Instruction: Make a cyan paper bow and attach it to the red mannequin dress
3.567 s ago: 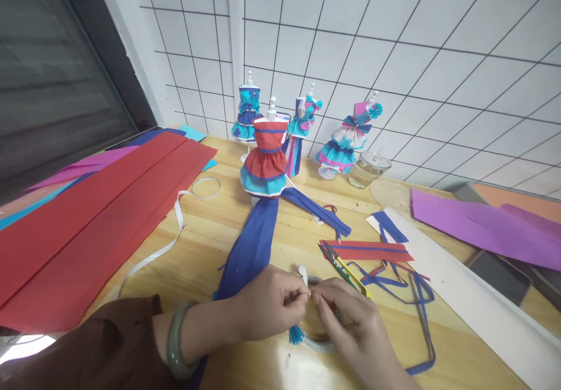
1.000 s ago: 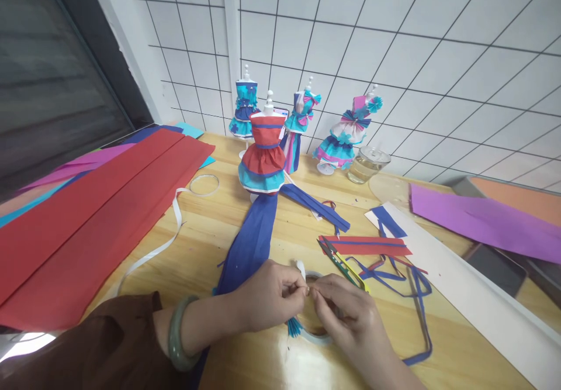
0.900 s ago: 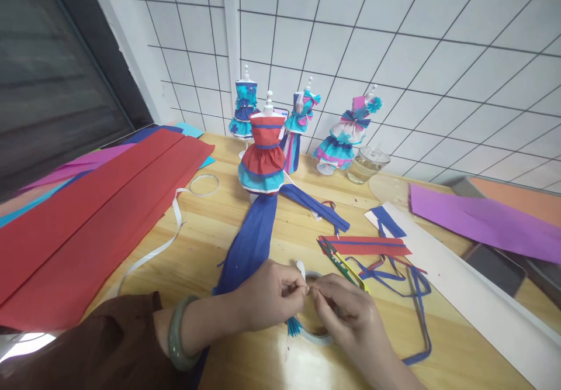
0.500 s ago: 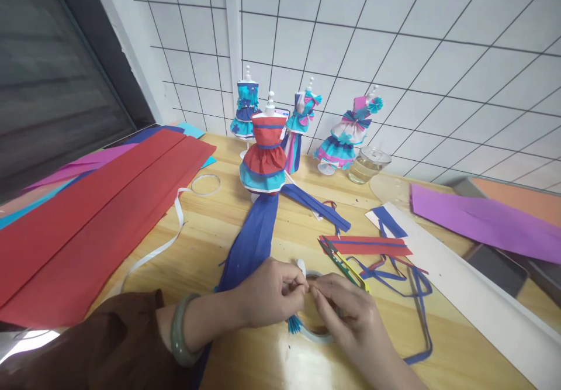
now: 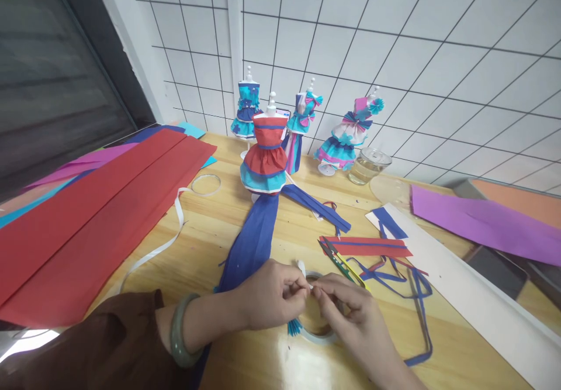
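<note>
My left hand [image 5: 272, 293] and my right hand [image 5: 350, 308] meet fingertip to fingertip, both closed in a pinch. Between the tips shows a small white bit [image 5: 311, 286], perhaps tape; its full shape is hidden. Below them a roll of tape [image 5: 322, 339] lies flat on the table, with a white end [image 5: 301, 267] standing up at its far side. A pleated turquoise paper piece [image 5: 294, 327] pokes out under my left hand. Just beyond my right hand lie yellow-and-green scissors [image 5: 342, 261]. My left forearm crosses a long dark blue paper strip [image 5: 252, 241].
Ahead stands a small dress form in a red paper dress [image 5: 266, 159], with several other dressed forms behind. A glass of liquid [image 5: 368, 166] is at back right. Red paper [image 5: 114, 214] covers the left side; blue ribbons [image 5: 423, 296] and white paper [image 5: 473, 285] lie right.
My fingertips have parted slightly, and the small white bit between them shows more clearly. Everything else on the table stays in place.
</note>
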A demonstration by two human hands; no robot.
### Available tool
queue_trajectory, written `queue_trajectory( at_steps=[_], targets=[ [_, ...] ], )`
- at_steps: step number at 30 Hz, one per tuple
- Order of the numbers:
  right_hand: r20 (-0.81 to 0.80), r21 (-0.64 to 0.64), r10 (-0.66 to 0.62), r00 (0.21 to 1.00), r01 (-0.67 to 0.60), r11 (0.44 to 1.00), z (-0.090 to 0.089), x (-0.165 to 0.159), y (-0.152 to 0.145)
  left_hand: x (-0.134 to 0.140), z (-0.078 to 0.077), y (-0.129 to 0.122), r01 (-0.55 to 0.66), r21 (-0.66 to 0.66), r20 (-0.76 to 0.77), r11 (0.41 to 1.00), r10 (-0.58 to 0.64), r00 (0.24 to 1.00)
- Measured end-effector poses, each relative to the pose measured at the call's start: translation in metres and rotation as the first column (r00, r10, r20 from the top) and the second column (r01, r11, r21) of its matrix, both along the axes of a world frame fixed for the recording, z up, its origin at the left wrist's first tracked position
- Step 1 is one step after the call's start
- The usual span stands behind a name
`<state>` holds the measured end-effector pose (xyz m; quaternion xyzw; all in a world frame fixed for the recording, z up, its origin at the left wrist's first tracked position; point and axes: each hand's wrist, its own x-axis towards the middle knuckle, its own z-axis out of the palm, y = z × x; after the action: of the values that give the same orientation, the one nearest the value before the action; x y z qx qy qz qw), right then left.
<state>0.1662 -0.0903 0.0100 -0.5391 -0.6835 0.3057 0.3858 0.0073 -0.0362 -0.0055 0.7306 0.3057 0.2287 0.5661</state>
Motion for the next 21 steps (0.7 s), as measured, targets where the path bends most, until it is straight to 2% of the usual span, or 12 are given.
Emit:
queue_trajectory(
  at_steps=[7,12,16,21],
  targets=[
    [-0.099,-0.049,-0.017,0.995,0.012,0.999,-0.002,0.000,0.002,0.001,0.001,0.001,-0.046,-0.065,0.049,0.997,0.050,0.998],
    [-0.017,0.038,-0.002,1.000,0.003,0.999,-0.009,0.002,0.001,0.003,0.000,0.002,-0.064,-0.127,0.063,0.990,0.073,0.995],
    [0.046,0.120,0.026,0.999,-0.031,0.992,-0.012,0.003,0.000,0.002,0.000,0.002,-0.059,-0.116,0.049,0.992,0.065,0.997],
    [0.069,0.129,0.021,0.997,-0.030,0.991,-0.010,0.003,0.000,0.002,0.003,0.002,-0.046,-0.123,0.034,0.991,0.051,0.998]
  ],
)
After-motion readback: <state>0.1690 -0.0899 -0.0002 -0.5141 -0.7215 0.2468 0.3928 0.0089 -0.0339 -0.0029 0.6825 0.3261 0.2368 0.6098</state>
